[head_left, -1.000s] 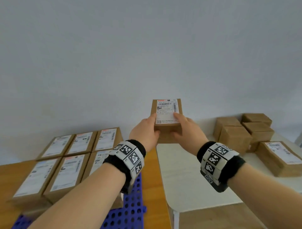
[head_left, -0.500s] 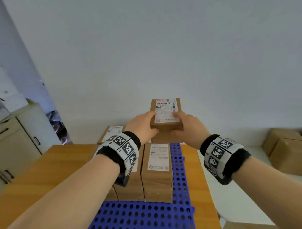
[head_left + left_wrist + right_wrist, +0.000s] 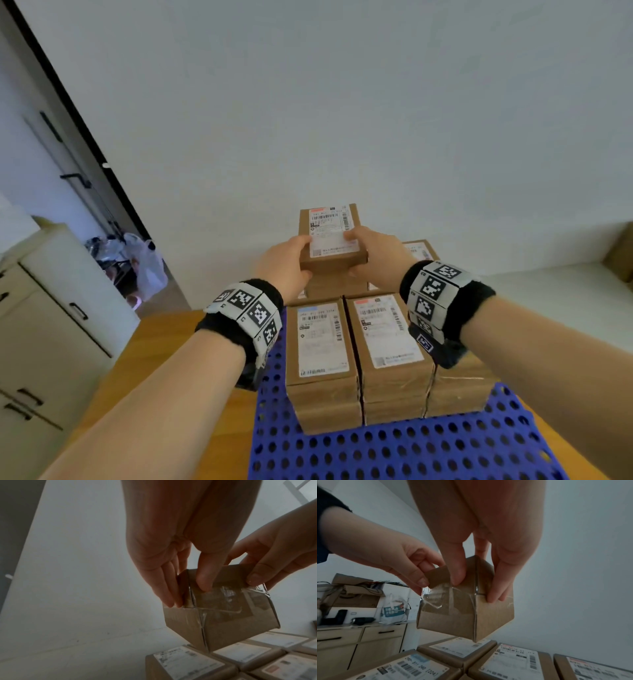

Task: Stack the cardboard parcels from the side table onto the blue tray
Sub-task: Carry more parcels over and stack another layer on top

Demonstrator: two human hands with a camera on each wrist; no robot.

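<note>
Both hands hold one small cardboard parcel (image 3: 330, 236) with a white label up in the air, above the back of the stacked parcels (image 3: 356, 346) on the blue perforated tray (image 3: 404, 452). My left hand (image 3: 286, 263) grips its left near corner, and my right hand (image 3: 371, 255) grips the right near corner. In the left wrist view the parcel (image 3: 221, 614) hangs clear above the labelled boxes (image 3: 187, 658), with fingers (image 3: 169, 592) down its side and the thumb on the near face. The right wrist view shows the parcel (image 3: 464, 612) the same way, a gap beneath it.
The tray lies on a wooden table (image 3: 161, 349). A cream cabinet (image 3: 51, 318) stands to the left, with a doorway and a plastic bag (image 3: 145, 263) behind it. The white side table (image 3: 555, 284) with a brown box (image 3: 621, 257) is at the right edge. A white wall is ahead.
The view has swung left from the side table to the tray. Both hands have carried the parcel over the stacked boxes, keeping the same hold.
</note>
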